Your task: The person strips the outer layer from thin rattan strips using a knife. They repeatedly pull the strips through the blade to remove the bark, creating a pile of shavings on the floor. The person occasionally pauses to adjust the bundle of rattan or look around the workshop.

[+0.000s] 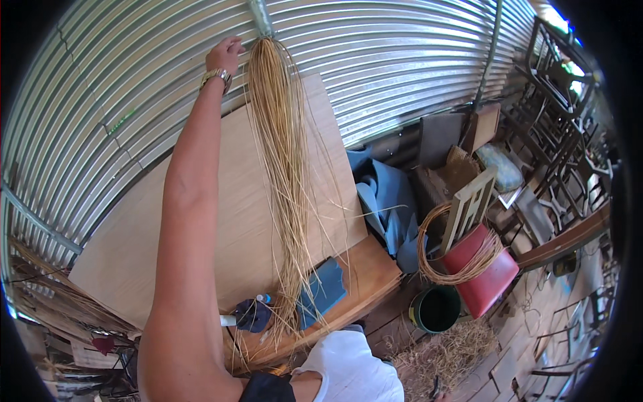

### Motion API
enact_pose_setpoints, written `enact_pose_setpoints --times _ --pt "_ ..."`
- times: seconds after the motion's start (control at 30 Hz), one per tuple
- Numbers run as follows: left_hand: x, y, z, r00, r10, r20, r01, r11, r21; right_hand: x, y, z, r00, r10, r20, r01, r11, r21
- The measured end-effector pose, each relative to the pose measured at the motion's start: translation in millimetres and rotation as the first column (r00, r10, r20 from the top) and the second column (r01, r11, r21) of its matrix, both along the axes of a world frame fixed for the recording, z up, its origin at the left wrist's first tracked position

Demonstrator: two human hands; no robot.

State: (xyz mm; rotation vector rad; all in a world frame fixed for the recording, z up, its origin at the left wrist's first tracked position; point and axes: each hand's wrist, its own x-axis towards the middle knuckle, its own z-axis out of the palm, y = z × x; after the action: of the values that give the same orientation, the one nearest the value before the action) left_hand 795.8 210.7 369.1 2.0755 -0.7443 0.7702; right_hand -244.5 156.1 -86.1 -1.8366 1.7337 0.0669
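My left arm stretches far up, a metal wristwatch (216, 79) on its wrist. Beside the top of a long bundle of tan cane strands (278, 127) is my left hand (226, 55). Its fingers are loosely bent and a little apart, and I see nothing in them. The bundle hangs from a metal post (260, 17), gathered tight at the top and spreading into loose ends below. At the bottom edge, a small dark object (436, 386) shows beside a sliver of what may be my right hand (443, 397); its fingers are hidden.
Behind the strands leans a plywood sheet (134, 234) against the corrugated metal wall (402, 53). A wooden bench (375, 268) bears a blue piece (323, 295) and a dark cloth item (252, 315). Rightward are a cane coil (423, 244) on a red-seated chair (482, 288), a dark bucket (435, 309) and shavings (442, 355).
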Motion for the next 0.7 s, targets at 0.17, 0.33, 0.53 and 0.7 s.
enact_pose_setpoints --times 0.17,0.33,0.53,0.7 --pt "56 -28 14 0.992 0.043 -0.117 -0.047 0.998 -0.034 49 16 10 0.999 -0.048 -0.022 0.050 0.996 0.078" --pt "84 -60 11 0.990 0.053 -0.132 -0.061 0.996 -0.058 74 25 15 0.995 -0.099 -0.029 0.102 0.989 0.111" --pt "191 -53 -22 0.968 0.040 -0.250 -0.030 0.999 0.041 92 11 16 0.995 -0.100 -0.017 0.101 0.988 0.115" --pt "165 -82 -67 0.975 -0.048 -0.217 0.051 0.999 0.008 88 32 25 0.984 -0.174 -0.046 0.178 0.977 0.118"
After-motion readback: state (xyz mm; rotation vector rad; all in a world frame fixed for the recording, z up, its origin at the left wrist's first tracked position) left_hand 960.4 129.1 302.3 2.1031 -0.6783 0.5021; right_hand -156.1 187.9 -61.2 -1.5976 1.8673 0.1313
